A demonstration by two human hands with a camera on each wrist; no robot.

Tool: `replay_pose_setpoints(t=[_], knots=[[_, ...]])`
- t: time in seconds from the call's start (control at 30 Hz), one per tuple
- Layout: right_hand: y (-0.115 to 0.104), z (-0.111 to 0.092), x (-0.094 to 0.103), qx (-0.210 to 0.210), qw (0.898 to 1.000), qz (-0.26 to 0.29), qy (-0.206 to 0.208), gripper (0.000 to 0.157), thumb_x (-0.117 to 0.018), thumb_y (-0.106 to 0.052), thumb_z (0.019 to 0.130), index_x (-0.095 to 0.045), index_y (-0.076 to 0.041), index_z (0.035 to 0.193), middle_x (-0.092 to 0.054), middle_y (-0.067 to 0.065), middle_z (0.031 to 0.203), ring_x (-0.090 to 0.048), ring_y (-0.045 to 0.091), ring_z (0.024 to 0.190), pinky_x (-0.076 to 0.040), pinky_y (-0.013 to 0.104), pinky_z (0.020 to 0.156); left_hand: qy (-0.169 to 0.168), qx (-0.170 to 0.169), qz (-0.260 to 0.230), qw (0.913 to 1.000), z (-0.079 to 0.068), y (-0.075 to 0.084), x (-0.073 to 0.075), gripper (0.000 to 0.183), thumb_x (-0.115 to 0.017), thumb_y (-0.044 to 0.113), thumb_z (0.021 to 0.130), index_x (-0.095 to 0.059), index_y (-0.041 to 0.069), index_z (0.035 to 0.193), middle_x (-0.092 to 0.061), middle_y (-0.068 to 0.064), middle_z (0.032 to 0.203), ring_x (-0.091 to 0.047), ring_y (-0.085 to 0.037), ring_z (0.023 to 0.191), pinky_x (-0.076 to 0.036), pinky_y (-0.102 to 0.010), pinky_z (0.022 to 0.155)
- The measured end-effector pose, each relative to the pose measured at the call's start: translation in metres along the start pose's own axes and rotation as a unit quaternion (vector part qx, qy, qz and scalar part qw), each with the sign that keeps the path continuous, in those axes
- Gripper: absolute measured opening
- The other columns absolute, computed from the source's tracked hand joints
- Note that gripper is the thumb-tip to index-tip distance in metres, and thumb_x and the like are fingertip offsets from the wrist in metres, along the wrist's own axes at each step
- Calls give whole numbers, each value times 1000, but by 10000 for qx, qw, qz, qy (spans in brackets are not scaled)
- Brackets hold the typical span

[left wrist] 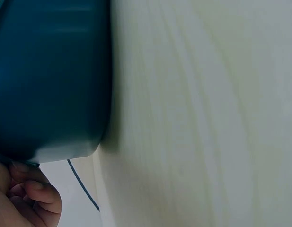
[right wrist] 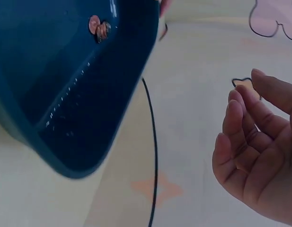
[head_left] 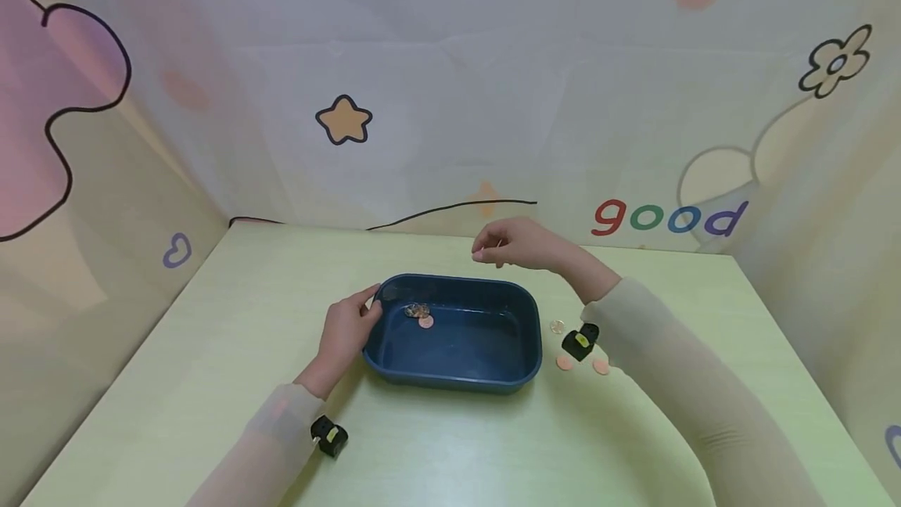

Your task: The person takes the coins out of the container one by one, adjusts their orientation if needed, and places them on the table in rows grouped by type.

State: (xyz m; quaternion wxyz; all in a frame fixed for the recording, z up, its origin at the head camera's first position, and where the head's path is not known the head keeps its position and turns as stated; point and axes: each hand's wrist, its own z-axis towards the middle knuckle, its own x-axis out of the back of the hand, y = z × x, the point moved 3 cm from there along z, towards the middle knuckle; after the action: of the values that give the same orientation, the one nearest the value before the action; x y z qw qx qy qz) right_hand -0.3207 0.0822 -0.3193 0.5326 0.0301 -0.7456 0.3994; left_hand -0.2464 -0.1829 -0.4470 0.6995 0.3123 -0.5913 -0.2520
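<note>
A dark blue rectangular basin sits on the table. My left hand grips its left rim, thumb on the inner side; the left wrist view shows the curled fingers at the basin's edge. Inside, toward the far left corner, lies a small cluster of coins with a copper coin beside it. My right hand hovers above the table past the basin's far rim. In the right wrist view its fingers are loosely bent, with nothing visible between thumb and fingertips.
Right of the basin, a shiny gold-coloured coin and two copper coins lie on the pale table, near the right forearm. A printed cloth backdrop stands behind the table and along both sides.
</note>
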Motion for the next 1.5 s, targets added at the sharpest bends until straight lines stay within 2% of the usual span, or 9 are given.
replay_pose_setpoints(t=[0.2, 0.33, 0.4, 0.53, 0.83, 0.97, 1.1, 1.3, 1.5], knots=[[-12, 27, -27, 88, 9985, 122, -533, 33, -63, -24, 101, -70, -3, 125, -74, 15, 107, -69, 26, 90, -56, 32, 79, -53, 41, -7, 10000, 0, -1, 0, 44, -57, 13, 97, -62, 2, 140, -47, 2, 59, -37, -11, 51, -31, -24, 53], [-15, 42, -44, 180, 9969, 162, -748, 33, -63, -22, 100, -69, -1, 126, -74, 18, 106, -71, 34, 93, -53, 26, 74, -35, 25, -16, 10000, 0, -1, -1, 44, -57, 13, 97, -63, 3, 139, -46, 2, 59, -36, -11, 51, -31, -24, 53], [-15, 48, -51, 198, 9963, 182, -818, 33, -64, -20, 100, -69, -1, 125, -75, 19, 105, -72, 34, 92, -52, 23, 72, -25, 21, -27, 10000, 0, -1, 0, 44, -56, 13, 97, -63, 3, 139, -45, 3, 59, -36, -11, 51, -30, -23, 53], [-13, 59, -63, 209, 9955, 121, -912, 30, -65, -19, 99, -70, -1, 123, -75, 16, 103, -72, 25, 84, -50, 21, 69, -34, 25, -59, 10000, 0, 0, 0, 44, -57, 13, 98, -63, 3, 140, -44, 3, 59, -36, -11, 51, -30, -23, 53], [-14, 71, -83, 91, 9940, 41, -1089, 28, -64, -17, 100, -70, -1, 123, -76, 15, 106, -70, 18, 79, -51, 22, 70, -66, 104, 35, 9999, 0, 0, 0, 44, -57, 14, 97, -63, 3, 139, -44, 3, 60, -38, -11, 52, -31, -24, 54], [-16, 74, -92, -71, 9930, -36, -1175, 26, -62, -14, 101, -70, -1, 123, -76, 16, 108, -70, 21, 81, -52, 22, 69, -28, 45, 32, 10000, 0, 0, 1, 44, -57, 13, 96, -63, 3, 139, -44, 3, 60, -38, -11, 53, -31, -24, 54], [-17, 76, -103, -133, 9910, -177, -1320, 28, -59, -11, 101, -69, 0, 126, -76, 16, 111, -73, 24, 86, -55, 25, 73, -28, 30, 18, 10000, 1, -1, 1, 44, -57, 13, 96, -63, 3, 139, -44, 3, 60, -38, -11, 53, -31, -24, 53], [-16, 79, -119, -160, 9868, -350, -1573, 32, -58, -10, 101, -67, 1, 131, -78, 14, 103, -74, 21, 87, -57, 30, 84, -33, 41, -3, 10000, 0, 0, 1, 44, -57, 13, 97, -63, 2, 139, -43, 3, 60, -37, -11, 52, -30, -24, 53], [-12, 85, -128, -124, 9875, -572, -1465, 26, -57, -12, 103, -71, -1, 122, -79, 10, 96, -73, 17, 81, -57, 28, 80, -20, 17, 0, 10000, 1, -1, 1, 43, -57, 14, 97, -64, 2, 138, -45, 3, 60, -37, -11, 52, -31, -24, 54]])
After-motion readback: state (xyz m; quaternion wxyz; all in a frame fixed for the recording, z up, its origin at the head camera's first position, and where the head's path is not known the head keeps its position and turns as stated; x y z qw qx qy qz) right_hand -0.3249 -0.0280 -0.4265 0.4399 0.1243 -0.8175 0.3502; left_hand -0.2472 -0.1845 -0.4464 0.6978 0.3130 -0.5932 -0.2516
